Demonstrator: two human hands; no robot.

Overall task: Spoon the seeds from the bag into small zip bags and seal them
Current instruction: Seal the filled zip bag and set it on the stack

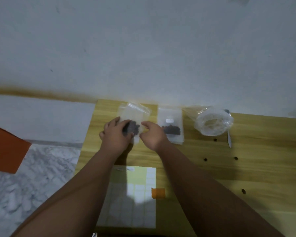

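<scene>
Pale wall fills the upper half of the view, and below it a yellow wood-grain worktop (246, 168) stretches out under two bare forearms reaching forward. Between the hands lies a small clear zip bag (134, 117) with a dark clump of seeds (133, 128) in its lower part. The left hand (115, 135) rests on the bag's left side, fingers curled over the seeds and gripping the plastic. The right hand (153, 135) is at the bag's right edge, thumb and forefinger drawn close together at the plastic; whether they actually pinch it is too blurred to tell. Just to the right of the right hand lies a second small clear bag with a white label (171, 127), also holding dark seeds, resting on what looks like a stack of flat clear bags. Further right sits a large crumpled clear plastic bag with its mouth rolled open (212, 123), and a metal spoon (229, 134) lies along its right side. A few loose dark seeds (205, 159) are scattered on the worktop to the right of the right forearm. Below the hands, between the forearms, lies a white sheet of small rectangular labels (142, 202), with a small orange piece (158, 192) at its right edge. Left of the left arm, grey marbled floor (24, 177) and an orange panel (5, 149) show.
</scene>
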